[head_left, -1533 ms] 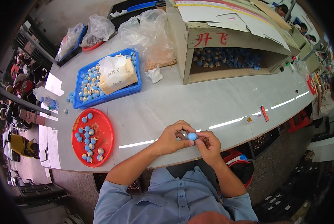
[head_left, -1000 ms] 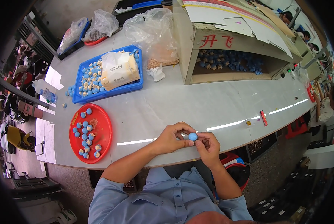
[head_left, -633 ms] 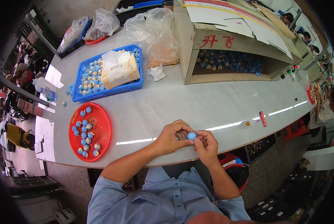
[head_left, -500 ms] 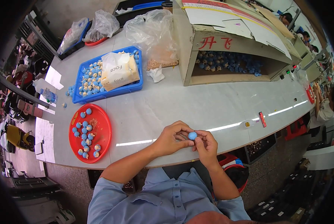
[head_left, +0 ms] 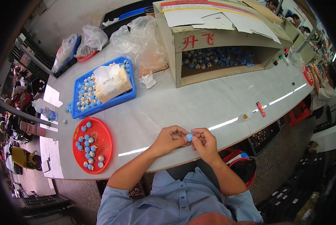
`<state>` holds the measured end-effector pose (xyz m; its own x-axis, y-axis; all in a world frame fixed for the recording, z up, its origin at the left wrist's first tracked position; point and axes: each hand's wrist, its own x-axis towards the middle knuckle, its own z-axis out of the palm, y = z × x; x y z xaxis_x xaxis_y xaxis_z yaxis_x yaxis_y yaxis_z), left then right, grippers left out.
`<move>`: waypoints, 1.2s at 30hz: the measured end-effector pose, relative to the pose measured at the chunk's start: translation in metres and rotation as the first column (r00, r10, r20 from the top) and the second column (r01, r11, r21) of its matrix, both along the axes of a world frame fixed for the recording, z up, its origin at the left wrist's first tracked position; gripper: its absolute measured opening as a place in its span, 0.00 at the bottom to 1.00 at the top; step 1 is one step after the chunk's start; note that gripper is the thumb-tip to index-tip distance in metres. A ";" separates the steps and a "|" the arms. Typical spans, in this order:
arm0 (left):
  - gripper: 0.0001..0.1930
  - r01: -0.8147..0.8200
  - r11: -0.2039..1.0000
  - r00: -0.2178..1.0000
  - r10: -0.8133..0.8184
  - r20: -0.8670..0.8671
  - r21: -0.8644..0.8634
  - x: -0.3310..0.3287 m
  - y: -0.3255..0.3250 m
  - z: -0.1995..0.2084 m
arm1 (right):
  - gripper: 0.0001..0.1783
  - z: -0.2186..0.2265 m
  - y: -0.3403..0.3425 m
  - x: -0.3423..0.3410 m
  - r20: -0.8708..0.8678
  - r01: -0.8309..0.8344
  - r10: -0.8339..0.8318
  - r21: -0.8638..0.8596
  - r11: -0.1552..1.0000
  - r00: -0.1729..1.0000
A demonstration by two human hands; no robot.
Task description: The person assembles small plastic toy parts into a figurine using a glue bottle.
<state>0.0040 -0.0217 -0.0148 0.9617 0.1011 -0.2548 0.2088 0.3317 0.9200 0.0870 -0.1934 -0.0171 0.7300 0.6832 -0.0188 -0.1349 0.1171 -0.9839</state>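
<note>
Between my two hands, over the front edge of the table, is a small round blue piece [head_left: 189,137]. The fingertips of my left hand [head_left: 170,139] grip it from the left. My right hand [head_left: 205,142] pinches it from the right with thumb and fingers. To the left, a red round tray [head_left: 107,144] bears several similar small blue and cream pieces [head_left: 87,143]. Behind it, a blue rectangular tray [head_left: 105,108] is heaped with more of them, with a pack of tissues [head_left: 113,84] lying on top.
A grey metal box shelf [head_left: 168,48] at the back holds many blue pieces. Next to it are a clear plastic bag [head_left: 140,41] and a crumpled tissue [head_left: 148,80]. A red lighter [head_left: 260,109] and a small yellow item [head_left: 245,116] lie right. A plastic bottle [head_left: 49,114] stands far left.
The view has shifted and tilted slightly. Both hands still hold the blue piece; it looks turned a little and more covered by the fingers.
</note>
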 end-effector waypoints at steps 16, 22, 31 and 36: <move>0.09 -0.027 0.999 0.999 0.028 -0.023 0.036 0.001 0.000 -0.006 | 0.04 -0.006 0.001 0.005 0.164 -0.111 0.121 -0.072 0.991 0.979; 0.09 -0.063 0.998 0.997 0.062 -0.051 -0.019 0.002 -0.001 0.000 | 0.03 -0.002 0.004 0.004 0.100 -0.067 0.073 -0.062 0.996 0.992; 0.09 -0.047 0.993 0.995 0.037 -0.096 -0.108 0.004 0.003 0.007 | 0.03 0.001 0.001 0.011 -0.125 -0.125 0.129 0.038 0.991 0.984; 0.09 -0.061 0.989 0.990 0.042 -0.133 -0.136 0.006 0.002 0.010 | 0.03 0.001 0.002 0.012 -0.125 -0.108 0.111 0.027 0.994 0.986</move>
